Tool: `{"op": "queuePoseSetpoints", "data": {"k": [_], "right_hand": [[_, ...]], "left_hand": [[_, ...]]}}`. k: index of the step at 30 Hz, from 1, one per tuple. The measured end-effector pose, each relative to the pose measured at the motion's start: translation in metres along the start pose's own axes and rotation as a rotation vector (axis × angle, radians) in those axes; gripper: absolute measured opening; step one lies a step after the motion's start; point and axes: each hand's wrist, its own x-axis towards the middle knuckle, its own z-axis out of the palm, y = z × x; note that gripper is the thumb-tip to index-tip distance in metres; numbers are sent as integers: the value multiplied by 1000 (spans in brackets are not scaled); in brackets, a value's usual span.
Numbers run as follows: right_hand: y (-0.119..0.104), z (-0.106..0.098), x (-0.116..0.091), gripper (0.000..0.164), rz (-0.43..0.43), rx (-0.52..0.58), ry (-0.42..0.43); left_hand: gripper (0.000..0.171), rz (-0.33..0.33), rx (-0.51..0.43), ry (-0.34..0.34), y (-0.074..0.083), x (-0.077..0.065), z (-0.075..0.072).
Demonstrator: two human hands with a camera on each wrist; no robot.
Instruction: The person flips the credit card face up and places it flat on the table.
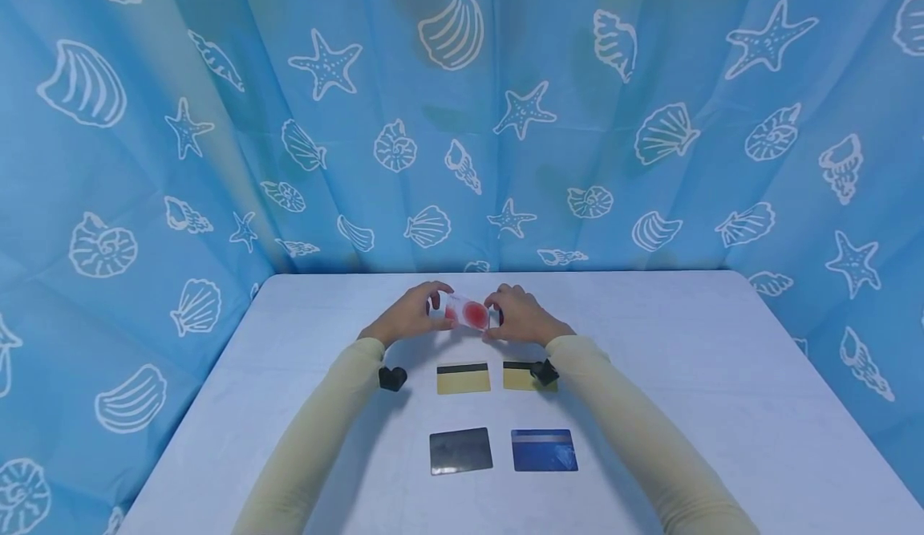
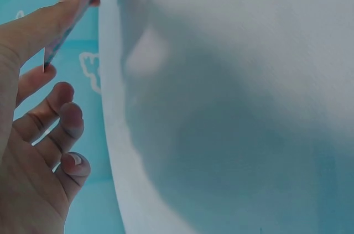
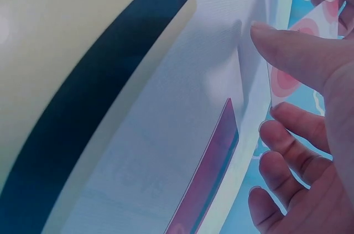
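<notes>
Above the far part of the table, both hands hold one white card with a red round print (image 1: 472,314). My left hand (image 1: 411,313) pinches its left end between thumb and index finger; the other fingers stay loosely bent, as the left wrist view shows. At the opposite end my right hand (image 1: 525,316) pinches it the same way. In the right wrist view the card (image 3: 285,82) is tilted, partly covered by the thumb. Nearer to me lie two gold cards with black stripes (image 1: 464,382) (image 1: 516,381), the right one partly hidden by a wrist.
A dark grey card (image 1: 460,451) and a blue card (image 1: 545,456) form a nearer row. The right wrist view also shows a purplish-red card (image 3: 207,173) with a teal stripe. Behind the white table (image 1: 650,310) hangs a blue shell-print curtain (image 1: 462,118).
</notes>
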Motion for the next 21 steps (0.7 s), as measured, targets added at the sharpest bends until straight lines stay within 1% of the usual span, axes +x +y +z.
{"op": "queuePoseSetpoints", "data": {"k": [10, 18, 21], "right_hand": [[-1, 1, 0, 59, 11, -13, -14], [0, 2, 0, 61, 34, -17, -32], [1, 3, 2, 61, 36, -25, -40]], "left_hand": [[63, -20, 46, -12, -5, 0, 3], [64, -16, 73, -24, -10, 0, 5], [64, -27, 88, -33, -11, 0, 6]]}}
